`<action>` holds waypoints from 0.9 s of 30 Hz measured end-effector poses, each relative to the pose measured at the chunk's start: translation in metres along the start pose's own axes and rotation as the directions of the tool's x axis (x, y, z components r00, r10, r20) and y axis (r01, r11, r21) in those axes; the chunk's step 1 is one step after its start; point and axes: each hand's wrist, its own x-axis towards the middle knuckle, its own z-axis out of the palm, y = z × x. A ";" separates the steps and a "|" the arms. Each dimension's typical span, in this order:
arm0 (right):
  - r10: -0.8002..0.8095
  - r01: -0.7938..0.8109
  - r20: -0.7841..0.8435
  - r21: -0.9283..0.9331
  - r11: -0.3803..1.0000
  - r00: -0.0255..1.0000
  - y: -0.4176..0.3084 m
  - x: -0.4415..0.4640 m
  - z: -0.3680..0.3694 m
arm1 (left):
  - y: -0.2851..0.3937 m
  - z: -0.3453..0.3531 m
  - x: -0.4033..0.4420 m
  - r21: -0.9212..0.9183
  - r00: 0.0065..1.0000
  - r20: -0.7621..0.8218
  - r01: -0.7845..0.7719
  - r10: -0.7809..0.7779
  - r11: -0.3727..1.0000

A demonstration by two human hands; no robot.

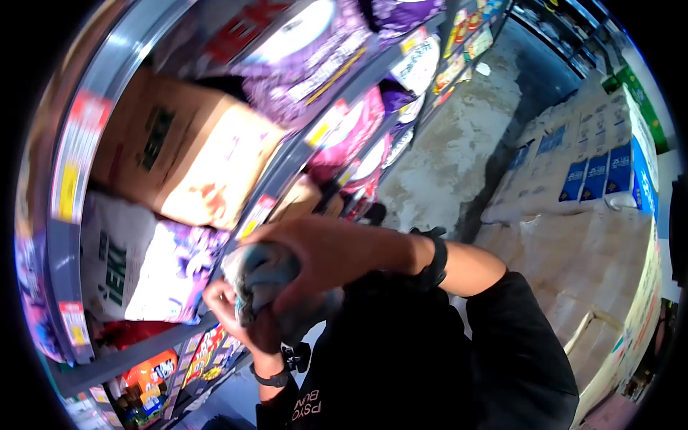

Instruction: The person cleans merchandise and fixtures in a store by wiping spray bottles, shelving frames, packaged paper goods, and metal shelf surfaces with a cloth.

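Well to the left of the fingers, white paper price labels with red and yellow print (68, 190) are being carried by a dark grey metal shelf frame (64, 258), presumably for reading from the aisle. Nearer the fingers, a white-and-purple plastic bag (172, 265) and a brown cardboard box (186, 150) are being displayed with lettering outward. By the curled fingers of the left hand (233, 319), a crumpled grey-blue cloth (269, 265) is being gripped at its lower left. Its upper right is being clasped by the bent fingers of the right hand (322, 247), whose tips cannot be seen; the loose folds are apparently being held together this way. Its bunched end is being pointed leftward, towards the shelf; no clear long axis is being shown. Right of the fingers, white plastic-wrapped packs with blue panels (595, 175) are being stored in a stack.
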 end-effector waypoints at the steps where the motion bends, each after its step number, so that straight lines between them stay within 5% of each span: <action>1: 0.004 -0.004 -0.010 -0.012 1.000 1.000 0.002 -0.021 -0.033 | 0.038 0.029 0.014 -0.289 0.984 0.121 0.163 -0.133 0.943; 4: 0.183 -0.197 0.214 0.043 0.980 0.959 0.027 -0.078 -0.110 | 0.076 0.088 0.040 -0.423 0.943 0.301 0.266 -0.142 0.866; 5: 0.087 -0.084 0.055 -0.041 0.996 0.995 0.043 -0.100 -0.125 | 0.081 0.106 0.043 -0.445 0.917 0.366 0.325 -0.161 0.835; 6: -0.027 0.014 -0.096 -0.134 0.991 0.995 0.050 -0.117 -0.141 | 0.102 0.123 0.053 -0.329 0.913 0.407 0.157 -0.010 0.931; 7: -0.039 0.025 -0.098 -0.141 0.990 0.994 0.040 -0.131 -0.162 | 0.113 0.142 0.055 -0.354 0.891 0.454 0.184 -0.004 0.917; 9: 0.354 -0.330 -0.135 0.173 0.928 0.925 0.013 -0.153 -0.202 | 0.129 0.176 0.066 -0.344 0.822 0.559 0.110 0.109 0.932; 10: 0.355 -0.331 -0.144 0.166 0.929 0.924 0.015 -0.160 -0.213 | 0.141 0.190 0.074 -0.354 0.820 0.559 0.106 0.119 0.929; 12: 0.159 -0.102 -0.527 0.136 0.985 0.835 0.024 -0.174 -0.234 | 0.169 0.216 0.091 -0.231 0.762 0.641 0.078 0.091 0.970; 13: 0.055 -0.196 -0.612 -0.166 0.966 0.789 0.022 -0.178 -0.248 | 0.179 0.229 0.098 -0.227 0.767 0.636 0.090 0.078 0.970; 14: 0.049 -0.196 -0.616 -0.172 0.965 0.786 0.020 -0.181 -0.260 | 0.185 0.242 0.103 -0.234 0.767 0.636 0.084 0.087 0.969; 16: -0.120 -0.337 -0.707 -0.471 0.815 0.697 0.020 -0.185 -0.282 | 0.191 0.272 0.113 -0.237 0.770 0.628 0.046 0.117 0.970; 18: -0.062 -0.423 -0.749 -0.439 0.793 0.660 0.023 -0.191 -0.299 | 0.197 0.301 0.119 -0.229 0.788 0.592 -0.038 0.170 0.973; 20: -0.088 -0.549 -0.821 -0.453 0.702 0.565 0.031 -0.191 -0.317 | 0.196 0.335 0.123 -0.165 0.773 0.496 -0.363 0.395 0.917; 27: -0.518 -0.499 -0.780 -0.623 0.602 0.350 0.011 -0.152 -0.427 | 0.232 0.454 0.190 -0.308 0.862 0.066 -0.462 0.503 0.832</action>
